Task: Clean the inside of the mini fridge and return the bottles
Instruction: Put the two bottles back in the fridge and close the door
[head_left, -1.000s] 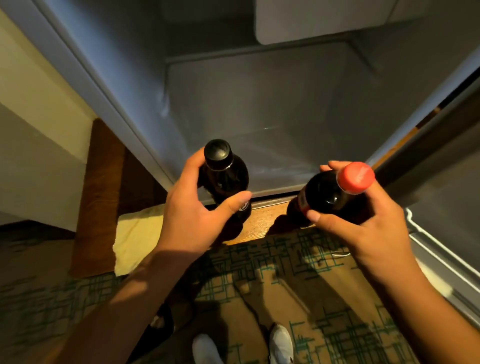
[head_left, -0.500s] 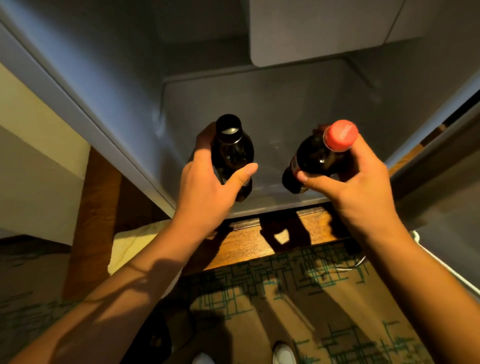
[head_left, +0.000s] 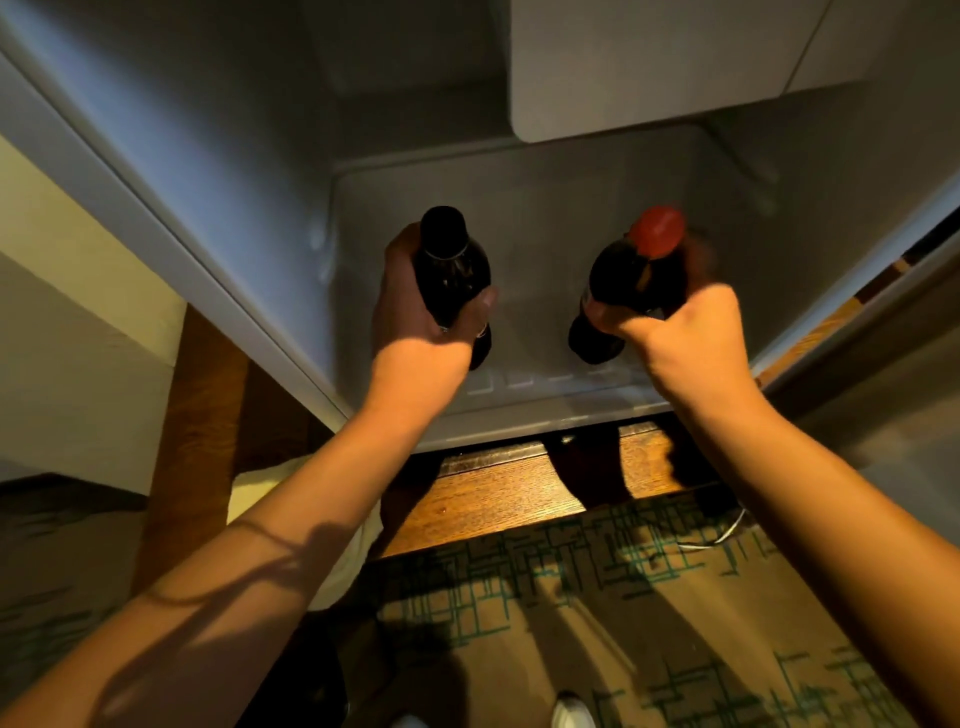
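The open mini fridge (head_left: 545, 218) fills the upper half of the head view, its pale floor bare between the bottles. My left hand (head_left: 421, 322) is wrapped around a dark bottle with a black cap (head_left: 452, 270), held upright over the left side of the fridge floor. My right hand (head_left: 685, 332) grips a dark bottle with a red cap (head_left: 628, 280), tilted slightly, over the right side of the floor. Both bottle bases are low, near or on the floor; I cannot tell if they touch it.
A white freezer box (head_left: 649, 67) hangs at the fridge's top right. The open fridge door (head_left: 883, 384) stands at the right. A wooden ledge (head_left: 498, 493) lies under the fridge, a pale cloth (head_left: 260, 493) at its left, patterned carpet (head_left: 597, 613) and my shoe (head_left: 571, 714) below.
Both hands have carried their bottles forward from outside the fridge's front edge into the compartment and lowered them toward its floor.
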